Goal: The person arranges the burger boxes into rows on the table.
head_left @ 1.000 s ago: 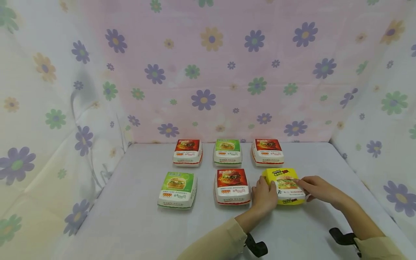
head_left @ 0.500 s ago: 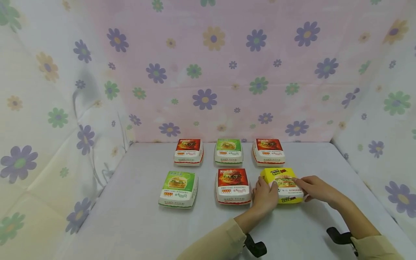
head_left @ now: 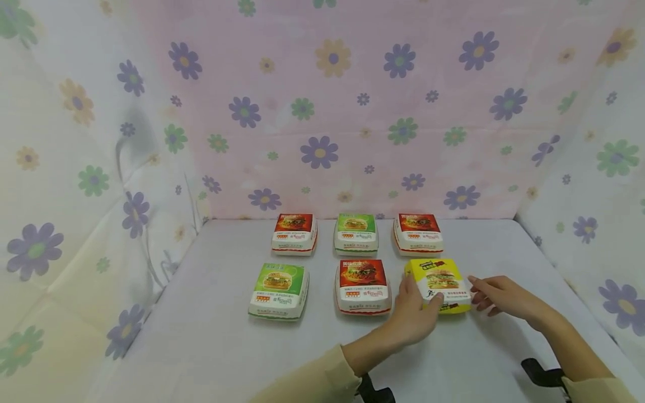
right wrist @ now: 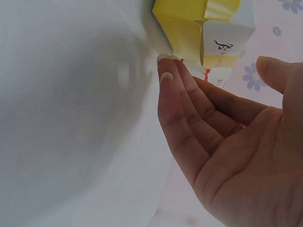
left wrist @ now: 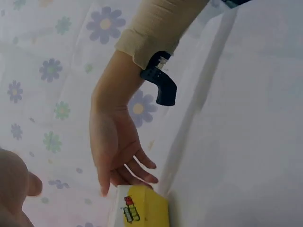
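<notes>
A yellow and white burger box [head_left: 443, 280] sits flat on the table at the front right of the group. My left hand [head_left: 415, 313] is at its left side, thumb extended in front of the box's near left corner; whether the fingers touch its side cannot be told. In the left wrist view a gap shows between that thumb [left wrist: 34, 184] and the burger box [left wrist: 144, 208]. My right hand [head_left: 509, 299] is just off the box's right side, fingers loosely bent and holding nothing. The right wrist view shows its fingertips close to the box's [right wrist: 184, 33] lower edge.
Left of the yellow box stand a red burger box [head_left: 363, 285] and a green one [head_left: 279, 291]. Behind them are a red box [head_left: 294, 234], a green box [head_left: 355, 234] and another red box [head_left: 418, 234]. Flowered cloth [head_left: 322, 112] surrounds the white table [head_left: 201, 347].
My right hand has moved off the yellow box to the right. My left hand has loosened, its thumb sliding toward the box's near side. The box has barely shifted.
</notes>
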A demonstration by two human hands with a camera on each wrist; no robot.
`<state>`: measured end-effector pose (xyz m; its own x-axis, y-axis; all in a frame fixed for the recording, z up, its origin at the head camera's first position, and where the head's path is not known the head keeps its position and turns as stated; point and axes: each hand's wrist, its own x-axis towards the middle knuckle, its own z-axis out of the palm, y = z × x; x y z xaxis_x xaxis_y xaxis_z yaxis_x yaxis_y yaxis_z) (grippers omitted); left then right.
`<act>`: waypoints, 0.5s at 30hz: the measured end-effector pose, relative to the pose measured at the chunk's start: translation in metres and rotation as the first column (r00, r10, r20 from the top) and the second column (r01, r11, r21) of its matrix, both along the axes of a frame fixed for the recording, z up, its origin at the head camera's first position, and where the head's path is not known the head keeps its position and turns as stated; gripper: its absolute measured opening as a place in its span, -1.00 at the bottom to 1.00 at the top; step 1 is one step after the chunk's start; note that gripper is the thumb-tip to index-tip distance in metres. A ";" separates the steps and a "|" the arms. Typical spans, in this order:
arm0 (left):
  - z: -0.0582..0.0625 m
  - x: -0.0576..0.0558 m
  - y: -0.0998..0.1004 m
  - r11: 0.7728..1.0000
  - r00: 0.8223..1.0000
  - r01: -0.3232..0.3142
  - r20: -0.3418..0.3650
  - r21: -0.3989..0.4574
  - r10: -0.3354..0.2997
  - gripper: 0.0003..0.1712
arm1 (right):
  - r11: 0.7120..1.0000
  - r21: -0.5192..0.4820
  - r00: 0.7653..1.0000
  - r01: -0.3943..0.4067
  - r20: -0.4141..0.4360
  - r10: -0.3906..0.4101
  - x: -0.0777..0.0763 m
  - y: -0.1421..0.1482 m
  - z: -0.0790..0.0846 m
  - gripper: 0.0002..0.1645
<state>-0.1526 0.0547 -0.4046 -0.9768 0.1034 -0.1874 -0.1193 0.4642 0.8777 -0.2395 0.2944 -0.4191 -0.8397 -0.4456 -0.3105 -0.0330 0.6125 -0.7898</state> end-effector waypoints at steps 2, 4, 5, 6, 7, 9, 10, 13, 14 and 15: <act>0.006 0.002 -0.009 0.993 0.988 0.098 -0.117 -0.069 -0.105 -0.09 | 1.000 0.010 1.000 -0.012 -0.016 0.012 0.001 0.001 0.002 -0.34; 0.010 0.002 -0.020 0.970 0.942 0.180 -0.255 -0.164 -0.218 -0.15 | 0.999 0.033 0.999 -0.023 -0.044 0.025 0.003 0.003 0.006 -0.37; 0.012 0.002 -0.026 0.954 0.907 0.208 -0.322 -0.215 -0.270 -0.17 | 0.998 0.047 0.997 -0.035 -0.070 0.038 0.004 0.003 0.008 -0.38; 0.014 0.001 -0.033 0.938 0.869 0.224 -0.382 -0.265 -0.316 -0.19 | 0.997 0.060 0.994 -0.048 -0.099 0.054 0.005 0.003 0.010 -0.41; 0.016 0.001 -0.040 0.922 0.831 0.238 -0.429 -0.305 -0.356 -0.20 | 0.995 0.076 0.988 -0.064 -0.139 0.074 0.006 0.003 0.012 -0.42; 0.019 0.000 -0.055 0.894 0.761 0.243 -0.497 -0.376 -0.416 -0.21 | 0.988 0.126 0.967 -0.089 -0.226 0.116 0.009 0.002 0.016 -0.45; 0.022 -0.001 -0.062 0.879 0.732 0.241 -0.518 -0.411 -0.442 -0.21 | 0.984 0.150 0.953 -0.095 -0.272 0.134 0.012 0.001 0.018 -0.45; 0.030 -0.003 -0.088 0.821 0.661 0.234 -0.534 -0.521 -0.528 -0.23 | 0.974 0.205 0.888 -0.092 -0.426 0.173 0.017 -0.001 0.021 -0.48; 0.032 -0.005 -0.098 0.796 0.639 0.226 -0.532 -0.561 -0.556 -0.25 | 0.971 0.226 0.864 -0.075 -0.471 0.176 0.017 -0.002 0.022 -0.47; 0.036 -0.006 -0.107 0.770 0.624 0.217 -0.521 -0.601 -0.583 -0.27 | 0.969 0.242 0.835 -0.051 -0.522 0.175 0.017 -0.002 0.023 -0.46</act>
